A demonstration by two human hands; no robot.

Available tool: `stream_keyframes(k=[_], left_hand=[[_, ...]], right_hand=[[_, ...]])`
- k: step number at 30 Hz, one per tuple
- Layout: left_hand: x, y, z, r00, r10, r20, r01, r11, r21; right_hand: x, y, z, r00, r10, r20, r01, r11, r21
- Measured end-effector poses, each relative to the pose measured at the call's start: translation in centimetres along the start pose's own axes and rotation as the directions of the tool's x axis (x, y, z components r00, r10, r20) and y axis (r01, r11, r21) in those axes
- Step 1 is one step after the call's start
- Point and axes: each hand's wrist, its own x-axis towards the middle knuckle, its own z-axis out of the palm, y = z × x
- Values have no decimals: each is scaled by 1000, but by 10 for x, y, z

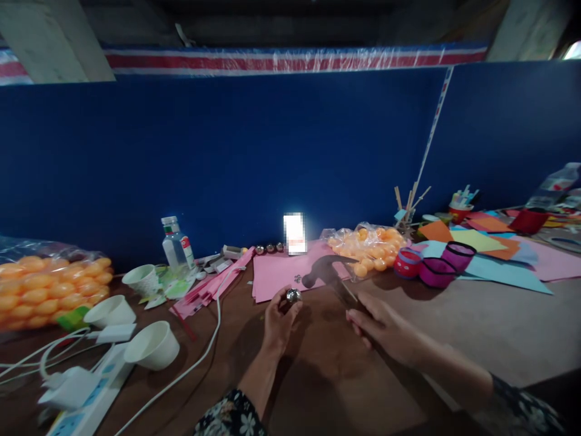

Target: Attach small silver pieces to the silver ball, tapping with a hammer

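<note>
Between the thumb and fingers of my left hand (pixel 280 322) is a shiny silver metal ball (pixel 293 295), held just above the brown table. My right hand (pixel 379 324) is closed around the handle of a claw hammer (pixel 327 270). The hammer's dark head is raised to the right of the ball and apart from it, with its claw pointing right. Behind both hands lie pink paper sheets (pixel 272 275), with a small cluster of dark bits (pixel 298 279) on them. More metal balls (pixel 270 248) sit in a row at the back of the sheets.
A bag of orange balls (pixel 379 245) stands behind the hammer; a larger one (pixel 49 284) is far left. Paper cups (pixel 153 346), a power strip (pixel 93 393) and a white cable (pixel 211 339) occupy the left. Purple cups (pixel 438 272) and coloured paper (pixel 503 272) lie right. A blue panel (pixel 254 151) closes the back.
</note>
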Motion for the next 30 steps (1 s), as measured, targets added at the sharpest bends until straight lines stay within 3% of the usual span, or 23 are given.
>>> stream_keyframes(k=[5,10,16,20,25,30], left_hand=[[-2,3,2,998,12,62,-7,997,-83],[0,4,2,999,-19,-27,15,993,-118],[-1,4,0,995,-35,95,59,966,-254],[-1,6,2,991,-93,98,123,920,-372],[-1,5,1,979,-169,114,201,891,-408],[0,6,1,987,-146,65,159,841,-517]], right_hand=[[2,4,10,998,-65,7,66,990,-123],[3,5,10,996,-61,-67,55,995,-89],[2,16,17,1000,22,-18,-21,1000,14],[3,19,22,995,10,-94,-4,998,63],[4,18,26,999,2,-33,-1,999,54],[1,12,30,993,-19,-113,24,998,50]])
